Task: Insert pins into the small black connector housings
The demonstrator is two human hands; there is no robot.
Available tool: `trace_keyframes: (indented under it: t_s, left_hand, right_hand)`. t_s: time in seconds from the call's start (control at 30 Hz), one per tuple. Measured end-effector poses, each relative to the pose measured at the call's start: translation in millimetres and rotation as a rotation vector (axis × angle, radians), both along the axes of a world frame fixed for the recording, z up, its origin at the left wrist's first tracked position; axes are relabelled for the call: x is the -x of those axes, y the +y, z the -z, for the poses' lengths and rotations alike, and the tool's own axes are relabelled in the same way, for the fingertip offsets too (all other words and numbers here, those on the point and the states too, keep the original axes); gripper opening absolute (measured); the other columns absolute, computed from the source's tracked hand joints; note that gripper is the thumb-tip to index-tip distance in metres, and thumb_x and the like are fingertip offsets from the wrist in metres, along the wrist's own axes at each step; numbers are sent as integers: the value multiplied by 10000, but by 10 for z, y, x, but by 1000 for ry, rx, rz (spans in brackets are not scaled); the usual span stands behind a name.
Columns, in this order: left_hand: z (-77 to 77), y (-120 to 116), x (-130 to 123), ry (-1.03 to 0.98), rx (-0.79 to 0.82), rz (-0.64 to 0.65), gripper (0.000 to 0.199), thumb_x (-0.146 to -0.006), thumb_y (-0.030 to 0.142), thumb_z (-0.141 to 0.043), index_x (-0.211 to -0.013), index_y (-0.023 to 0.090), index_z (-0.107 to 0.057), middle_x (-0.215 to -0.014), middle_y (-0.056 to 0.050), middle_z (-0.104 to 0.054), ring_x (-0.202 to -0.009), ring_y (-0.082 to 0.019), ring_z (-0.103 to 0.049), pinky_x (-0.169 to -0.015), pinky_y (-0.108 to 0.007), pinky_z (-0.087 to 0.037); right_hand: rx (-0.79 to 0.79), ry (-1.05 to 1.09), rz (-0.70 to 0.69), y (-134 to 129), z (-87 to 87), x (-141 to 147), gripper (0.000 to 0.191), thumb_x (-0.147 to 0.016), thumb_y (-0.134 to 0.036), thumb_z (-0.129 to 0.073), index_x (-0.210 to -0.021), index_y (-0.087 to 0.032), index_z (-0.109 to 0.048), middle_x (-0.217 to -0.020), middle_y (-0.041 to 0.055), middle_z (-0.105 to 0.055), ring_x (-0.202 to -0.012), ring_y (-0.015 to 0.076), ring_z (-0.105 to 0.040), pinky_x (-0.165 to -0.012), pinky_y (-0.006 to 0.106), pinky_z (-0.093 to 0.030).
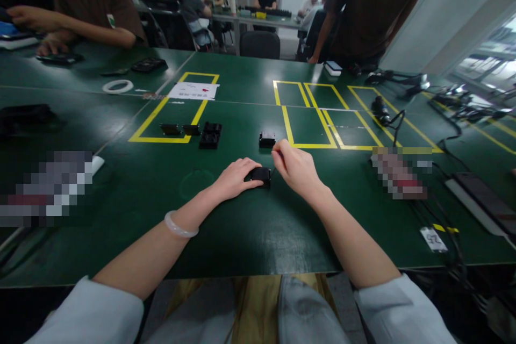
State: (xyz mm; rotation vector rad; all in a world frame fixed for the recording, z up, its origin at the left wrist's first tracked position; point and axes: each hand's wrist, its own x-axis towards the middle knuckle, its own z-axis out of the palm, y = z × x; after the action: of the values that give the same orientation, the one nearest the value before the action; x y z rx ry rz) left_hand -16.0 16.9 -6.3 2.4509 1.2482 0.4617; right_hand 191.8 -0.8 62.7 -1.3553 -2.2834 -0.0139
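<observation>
My left hand [236,178] rests on the green table and grips a small black boxy part [263,175] between thumb and fingers. Close to that part's right side, my right hand [297,167] is closed, fingers curled in a pinch. A thin dark line shows below its fingertips, but I cannot make out what it holds. Just beyond my hands sits another black part [267,138] with a shiny top. Further left lie a black piece with hollows [210,135] and two slim black pieces, one on the left [171,129] and one beside it [191,129].
Yellow tape outlines [314,145] mark the green table [242,236]. A white paper [194,91] and a white tape ring [117,86] lie at the back left. Cables and a numbered tag [434,239] are on the right. Other people sit or stand beyond the table.
</observation>
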Motion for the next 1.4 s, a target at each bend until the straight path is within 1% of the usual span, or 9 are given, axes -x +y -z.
trace_keyframes:
  t_s: [0.13,0.3,0.37,0.5,0.73,0.93,1.13,1.3,1.4]
  left_hand:
    - [-7,-1,-2,2,2,2,392,-904,500,-603,-1179,221,-583,-1170,-73,-608,-1042,-267,-560,-903,-394,-443]
    - [11,3,0,1,-7,4,406,-898,503,-612,-1175,208,-587,-1164,-79,-610,-1041,-268,-560,-910,-396,-443]
    - [17,5,0,3,-9,4,405,-900,503,-609,-1177,208,-587,-1167,-79,-609,-1046,-268,-558,-913,-394,-441]
    - [21,10,2,5,-8,3,401,-902,504,-607,-1182,216,-587,-1166,-73,-609,-1043,-266,-558,-913,-393,-439]
    - [22,6,1,-1,-15,1,402,-899,507,-611,-1174,214,-589,-1158,-76,-613,-1029,-263,-563,-892,-383,-445]
    - [20,2,-2,1,-6,-1,396,-900,504,-611,-1174,218,-590,-1166,-72,-609,-1040,-268,-559,-888,-387,-443]
    - [31,9,0,-13,-4,0,414,-895,512,-608,-1191,222,-585,-1157,-72,-611,-1031,-266,-560,-894,-396,-444]
    - [41,13,4,-17,-16,2,390,-897,516,-604,-1157,226,-596,-1145,-69,-612,-1025,-262,-563,-883,-387,-446]
    - [42,13,9,-12,-20,5,394,-898,513,-608,-1166,225,-586,-1150,-70,-612,-1026,-261,-565,-888,-385,-446]
  right_hand:
    - [-31,52,-30,10,35,-27,221,-981,-266,-342,-1007,-176,-542,-792,41,-666,-674,147,-603,-640,248,-360]
    - [-92,99,-37,44,109,-40,268,-1000,-375,-354,-910,-200,-537,-726,34,-643,-646,147,-588,-614,246,-359]
    - [-105,99,-24,54,123,-31,238,-991,-339,-353,-937,-199,-539,-725,34,-642,-626,147,-577,-598,247,-352]
    - [-107,101,-31,50,116,-19,196,-954,-258,-361,-1008,-187,-535,-726,24,-635,-607,147,-566,-599,255,-356]
    - [-108,83,-33,30,90,-29,266,-997,-385,-383,-920,-200,-558,-702,22,-630,-637,152,-586,-624,254,-363]
    - [-134,38,-47,-1,61,-9,208,-960,-252,-381,-976,-183,-576,-717,26,-641,-647,156,-587,-644,263,-361]
    - [-169,13,-48,4,83,-21,310,-1007,-369,-352,-889,-194,-579,-698,28,-637,-641,154,-580,-639,265,-350]
    - [-174,24,-49,-2,81,-15,241,-971,-254,-365,-953,-174,-591,-717,32,-642,-649,158,-587,-651,267,-364]
    - [-176,38,-61,-3,86,-21,248,-984,-291,-371,-949,-178,-589,-721,30,-642,-661,161,-592,-664,268,-372]
